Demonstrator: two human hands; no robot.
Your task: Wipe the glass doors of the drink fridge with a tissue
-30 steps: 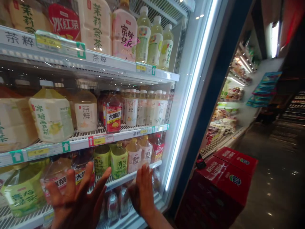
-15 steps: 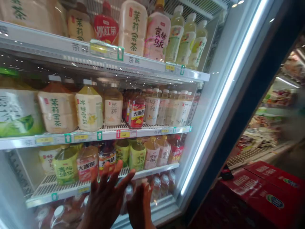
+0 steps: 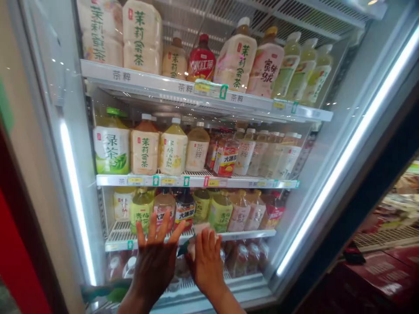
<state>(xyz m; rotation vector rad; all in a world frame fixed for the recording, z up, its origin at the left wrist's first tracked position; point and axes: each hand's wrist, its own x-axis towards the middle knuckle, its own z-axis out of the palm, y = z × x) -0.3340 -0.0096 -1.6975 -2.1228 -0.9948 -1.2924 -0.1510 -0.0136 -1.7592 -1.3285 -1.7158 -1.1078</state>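
Fingers spread, my left hand is raised palm-forward in front of the bottles on the lower shelf of a drinks fridge; it holds nothing. Close by on its right, my right hand has its fingers together and bent over a pale, crumpled cloth, which shows only at the fingertips. Both hands appear to be at the fridge's glass door; whether each palm touches it I cannot tell. Behind the hands stand a dark-labelled iced tea bottle and a green tea bottle.
Bottled teas fill several white shelves, such as the middle shelf. Bright light strips run down both sides inside the frame. Red boxes stand at the lower right, beside another display rack.
The view has swung left, so the fridge's left side now shows. My right hand has come up and turned its back to me. My left hand stays spread.
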